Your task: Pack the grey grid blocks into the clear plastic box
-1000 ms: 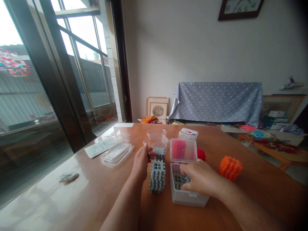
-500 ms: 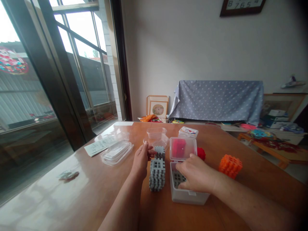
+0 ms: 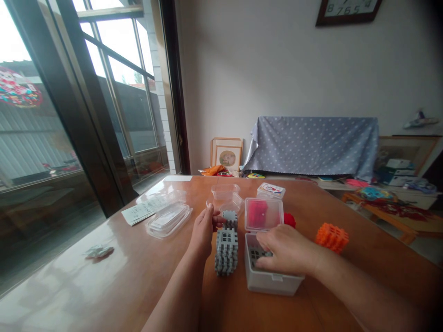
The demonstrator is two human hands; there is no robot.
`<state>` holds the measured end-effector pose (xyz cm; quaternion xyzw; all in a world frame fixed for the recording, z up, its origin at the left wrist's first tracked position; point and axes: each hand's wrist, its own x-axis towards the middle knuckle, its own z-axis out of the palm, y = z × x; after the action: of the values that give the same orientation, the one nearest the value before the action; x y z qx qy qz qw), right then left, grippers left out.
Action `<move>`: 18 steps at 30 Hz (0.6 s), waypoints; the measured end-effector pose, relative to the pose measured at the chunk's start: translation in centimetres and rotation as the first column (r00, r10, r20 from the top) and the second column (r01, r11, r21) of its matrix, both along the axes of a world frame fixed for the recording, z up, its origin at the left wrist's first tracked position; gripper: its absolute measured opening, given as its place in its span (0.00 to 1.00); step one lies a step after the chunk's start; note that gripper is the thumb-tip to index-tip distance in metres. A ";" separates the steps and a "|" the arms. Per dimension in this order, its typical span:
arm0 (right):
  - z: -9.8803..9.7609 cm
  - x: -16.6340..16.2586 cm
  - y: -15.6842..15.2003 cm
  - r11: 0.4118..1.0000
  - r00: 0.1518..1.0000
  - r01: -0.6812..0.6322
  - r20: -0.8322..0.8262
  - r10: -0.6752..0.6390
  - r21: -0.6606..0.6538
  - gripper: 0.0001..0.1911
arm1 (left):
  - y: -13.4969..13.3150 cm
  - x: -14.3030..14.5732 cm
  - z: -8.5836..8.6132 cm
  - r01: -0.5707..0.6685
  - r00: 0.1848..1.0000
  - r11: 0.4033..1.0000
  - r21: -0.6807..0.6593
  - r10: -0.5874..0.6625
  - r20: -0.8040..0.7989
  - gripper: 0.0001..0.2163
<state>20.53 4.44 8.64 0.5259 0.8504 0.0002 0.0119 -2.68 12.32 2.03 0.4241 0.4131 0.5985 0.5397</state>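
Observation:
My left hand (image 3: pixel 205 229) is closed, its curled fingers against the far stack of grey interlocking plastic tiles (image 3: pixel 230 219). Just in front of it, a taller stack of the same notched grey tiles (image 3: pixel 226 253) stands on the table, with a window grid in its top face. My right hand (image 3: pixel 282 249) reaches into a clear plastic box (image 3: pixel 273 284) whose hinged lid (image 3: pixel 264 215) is tipped back. Thumb and fingers close around a grey tile (image 3: pixel 267 253) there; some fingertips are hidden. More grey grid tiles (image 3: pixel 255 253) lie inside the box.
Orange tiles (image 3: pixel 331 238) stand at the right, red ones (image 3: pixel 290 220) behind the box. A small lidded box (image 3: pixel 271 190), clear trays (image 3: pixel 225 193), stacked clear lids (image 3: pixel 169 220), paper sheets (image 3: pixel 140 212) and a crumpled plastic bag (image 3: pixel 98 251) also lie on the wooden table (image 3: pixel 138 281).
My right hand has shifted slightly right inside the box, and more of the grey tile shows between thumb and fingers. The left hand and grey stacks stay put.

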 end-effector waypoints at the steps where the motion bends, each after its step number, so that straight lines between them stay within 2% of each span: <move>1: 0.3 0.1 -0.1 0.999 0.999 0.036 -0.037 -0.036 0.000 0.14 | 0.0 0.0 0.0 -0.001 1.000 1.000 -0.004 0.001 0.001 0.28; 5: 1.6 -0.1 -0.3 0.993 0.949 0.106 -0.294 -0.117 -0.051 0.09 | 0.2 0.0 -0.1 -0.001 1.000 1.000 -0.024 0.001 -0.002 0.28; 9: 2.2 -1.6 -0.5 0.991 0.864 -0.003 -0.500 -0.063 -0.131 0.07 | 0.2 0.0 -0.3 -0.004 1.000 1.000 -0.027 0.004 -0.002 0.28; 14: 2.7 -3.5 -0.1 0.981 0.847 -0.081 -0.531 -0.025 -0.176 0.23 | 0.0 -0.1 0.0 -0.007 1.000 1.000 -0.025 0.007 0.008 0.28; 18: 3.1 -4.3 0.4 0.977 0.862 -0.087 -0.507 -0.026 -0.197 0.28 | -0.2 -0.2 0.3 -0.012 1.000 0.999 -0.032 0.013 0.011 0.28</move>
<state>16.19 4.88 11.71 0.4896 0.8270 -0.2285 -0.1556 -2.86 12.09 2.29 0.4094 0.4224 0.5975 0.5450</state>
